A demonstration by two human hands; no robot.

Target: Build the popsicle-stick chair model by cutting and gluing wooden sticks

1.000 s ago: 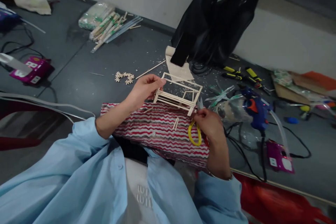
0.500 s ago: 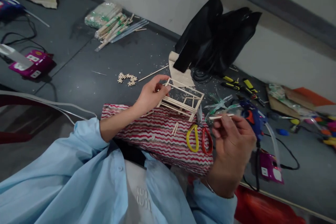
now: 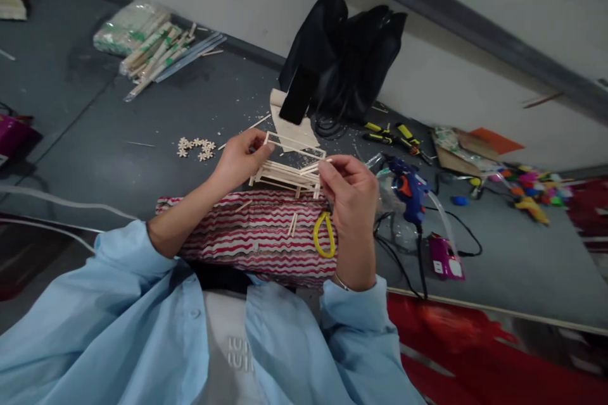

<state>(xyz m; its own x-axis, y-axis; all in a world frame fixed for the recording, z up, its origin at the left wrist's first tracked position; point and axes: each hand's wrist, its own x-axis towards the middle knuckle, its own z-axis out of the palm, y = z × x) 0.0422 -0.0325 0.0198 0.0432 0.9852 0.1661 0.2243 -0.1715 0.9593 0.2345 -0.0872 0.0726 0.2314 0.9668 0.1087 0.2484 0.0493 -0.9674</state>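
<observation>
apparently, the step in hand is a fitting one: a short, thin, pale wooden stick (image 3: 310, 168) is held up to a small open frame of pale wooden sticks (image 3: 284, 175). the frame sits between the two hands, by the far edge of a red, white and grey wavy-striped cloth (image 3: 266, 243) on a dark grey desk (image 3: 228, 92); i cannot tell whether its legs rest on anything. the left hand (image 3: 244, 155) has its thumb and fingers pinching the frame's upper left corner. the right hand (image 3: 351, 193) has its fingers pinching the outer end of the short stick, whose inner end reaches in over the frame's right side. whether stick and frame touch is too fine to make out.

as i judge it, the next move calls for a steady left grip and a small, careful adjustment on the right, so that the stick lines up with the bars before any pressure comes on; wood this slender could twist or snap if squeezed hard. should a joint need glue, a dark blue glue gun with an orange trigger (image 3: 414, 197) is near the right hand. two short pale sticks (image 3: 291, 225) lie on the cloth, beside a yellow-handled pair of scissors (image 3: 316, 237) partly hidden by the right hand.
</observation>
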